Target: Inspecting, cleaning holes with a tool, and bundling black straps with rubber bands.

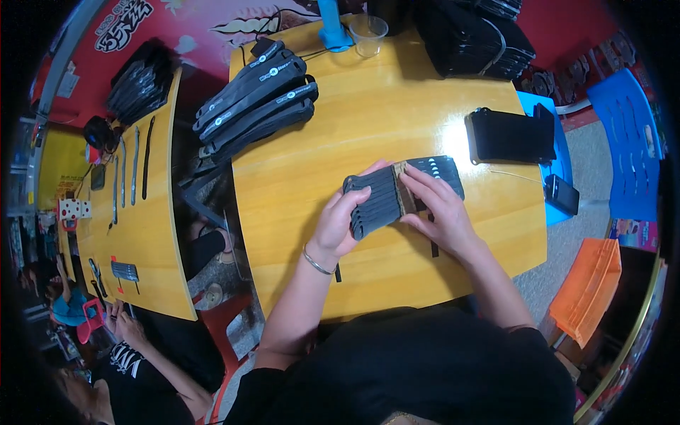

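Just above the table, a bundle of dark grey flat straps, lined up side by side, is between my two hands. A brown paper-like band crosses its middle, and small white marks show at its right end. My left hand is closed round the left end, thumb on top and fingers underneath. Against the brown band, my right hand presses its fingers from above, with its thumb at the near edge. Two short black strips stick out below the bundle, one near each hand; where they lead is hidden.
Thick dark strap bundles lie at the far left of my table. At the back are a clear plastic cup and a black stack. A black flat case lies right. Another person works at the left table.
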Motion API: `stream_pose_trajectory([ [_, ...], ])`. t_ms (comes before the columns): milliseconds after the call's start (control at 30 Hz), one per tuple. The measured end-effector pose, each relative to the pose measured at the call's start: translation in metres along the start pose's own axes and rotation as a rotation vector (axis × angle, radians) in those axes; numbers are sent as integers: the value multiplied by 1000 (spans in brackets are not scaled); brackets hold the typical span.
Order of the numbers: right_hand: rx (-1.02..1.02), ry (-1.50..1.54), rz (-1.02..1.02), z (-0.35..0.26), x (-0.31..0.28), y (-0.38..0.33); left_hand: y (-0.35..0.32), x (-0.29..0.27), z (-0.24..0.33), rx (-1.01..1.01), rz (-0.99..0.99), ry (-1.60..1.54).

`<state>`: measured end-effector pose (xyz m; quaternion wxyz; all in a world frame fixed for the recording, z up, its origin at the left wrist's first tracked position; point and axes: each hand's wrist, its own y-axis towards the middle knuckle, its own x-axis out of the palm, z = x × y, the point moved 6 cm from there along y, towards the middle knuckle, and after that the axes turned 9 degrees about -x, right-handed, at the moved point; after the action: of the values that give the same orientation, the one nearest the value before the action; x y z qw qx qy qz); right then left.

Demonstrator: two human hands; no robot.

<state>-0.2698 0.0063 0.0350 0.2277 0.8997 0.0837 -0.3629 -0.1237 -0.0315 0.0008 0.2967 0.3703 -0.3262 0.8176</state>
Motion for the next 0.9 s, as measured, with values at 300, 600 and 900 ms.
stream_pose_trajectory([
  [300, -47, -42, -105, 3, 1, 0, 2, -4, -3, -27, 6, -83],
  [600, -43, -58, -82, 3, 2, 0, 3, -6, -5, -42, -1, -122],
  [900, -36, -103, -139, 1, 7, 3, 0, -14, 2, -19, 55, 12],
])
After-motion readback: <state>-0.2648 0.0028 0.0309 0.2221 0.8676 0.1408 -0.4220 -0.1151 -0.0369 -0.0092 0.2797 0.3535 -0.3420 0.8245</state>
